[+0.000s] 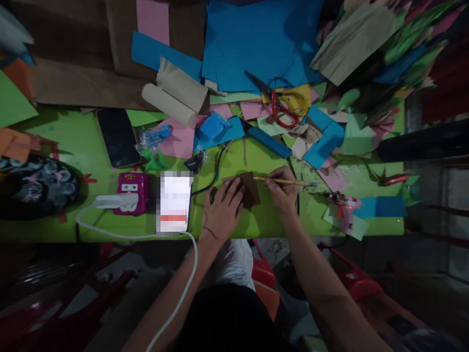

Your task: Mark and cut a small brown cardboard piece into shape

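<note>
A small piece of brown cardboard (251, 190) lies flat on the green table in front of me. My left hand (224, 208) rests on its left part, fingers stretched out and slightly spread, covering some of it. In my right hand (283, 191) a pencil (298, 183) is pinched, lying nearly level with its tip pointing left at the cardboard's right upper edge. Whether the tip touches the cardboard I cannot tell.
Left of my hands are a lit phone (175, 203) with a white cable and a purple power socket (131, 194). Red-handled scissors (273, 98), a blue cutter knife (269, 141) and paper scraps lie beyond. A pink glue gun (345, 210) sits at right.
</note>
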Demonstrator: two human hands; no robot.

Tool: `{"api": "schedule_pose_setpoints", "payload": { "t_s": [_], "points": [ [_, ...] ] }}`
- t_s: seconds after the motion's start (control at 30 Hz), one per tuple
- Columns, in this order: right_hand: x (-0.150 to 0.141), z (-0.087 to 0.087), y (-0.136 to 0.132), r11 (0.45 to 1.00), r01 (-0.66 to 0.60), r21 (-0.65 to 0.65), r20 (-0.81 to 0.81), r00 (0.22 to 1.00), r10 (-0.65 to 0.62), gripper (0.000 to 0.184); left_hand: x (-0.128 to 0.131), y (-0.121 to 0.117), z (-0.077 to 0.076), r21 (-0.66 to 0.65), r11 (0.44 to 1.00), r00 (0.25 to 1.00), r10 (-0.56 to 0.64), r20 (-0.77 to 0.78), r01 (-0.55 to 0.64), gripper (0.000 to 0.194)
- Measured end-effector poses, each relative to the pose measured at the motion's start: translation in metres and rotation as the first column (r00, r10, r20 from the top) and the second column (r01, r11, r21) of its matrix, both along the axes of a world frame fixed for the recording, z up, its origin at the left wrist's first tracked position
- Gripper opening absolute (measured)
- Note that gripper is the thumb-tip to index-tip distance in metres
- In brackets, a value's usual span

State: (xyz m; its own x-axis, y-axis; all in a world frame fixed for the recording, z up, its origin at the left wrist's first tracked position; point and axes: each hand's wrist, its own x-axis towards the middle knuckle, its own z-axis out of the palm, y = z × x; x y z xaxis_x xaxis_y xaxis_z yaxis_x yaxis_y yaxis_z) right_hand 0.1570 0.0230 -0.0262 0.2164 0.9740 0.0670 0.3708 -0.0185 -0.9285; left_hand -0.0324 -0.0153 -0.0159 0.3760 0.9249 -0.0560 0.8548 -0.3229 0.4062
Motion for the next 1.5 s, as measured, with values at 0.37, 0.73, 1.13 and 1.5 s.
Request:
{"api": "schedule_pose_setpoints", "payload": {
  "t_s": [0.37,0.73,1.13,1.5],
  "points": [
    [0.001,0.003,-0.008,0.999,-0.027,-0.026,0.006,1.0,0.028,0.008,-0.001,0.001,0.0,-0.008,1.0,1.0,-0.01,-0.002,0.01,0.049],
    [0.004,0.011,-0.027,0.998,-0.027,-0.058,0.076,0.997,0.032,0.007,-0.002,0.002,0.002,-0.028,0.999,1.0,-0.031,0.0,0.031,0.056],
    [0.012,0.009,-0.052,0.999,-0.037,-0.032,0.014,0.999,0.038,0.007,-0.001,0.003,0.004,-0.019,1.0,1.0,-0.015,0.026,0.016,0.05],
    [0.016,0.005,-0.052,0.998,-0.007,-0.069,-0.043,0.999,0.004,0.008,-0.001,0.001,0.0,-0.007,1.0,0.999,-0.015,0.031,0.016,0.054]
  ]
}}
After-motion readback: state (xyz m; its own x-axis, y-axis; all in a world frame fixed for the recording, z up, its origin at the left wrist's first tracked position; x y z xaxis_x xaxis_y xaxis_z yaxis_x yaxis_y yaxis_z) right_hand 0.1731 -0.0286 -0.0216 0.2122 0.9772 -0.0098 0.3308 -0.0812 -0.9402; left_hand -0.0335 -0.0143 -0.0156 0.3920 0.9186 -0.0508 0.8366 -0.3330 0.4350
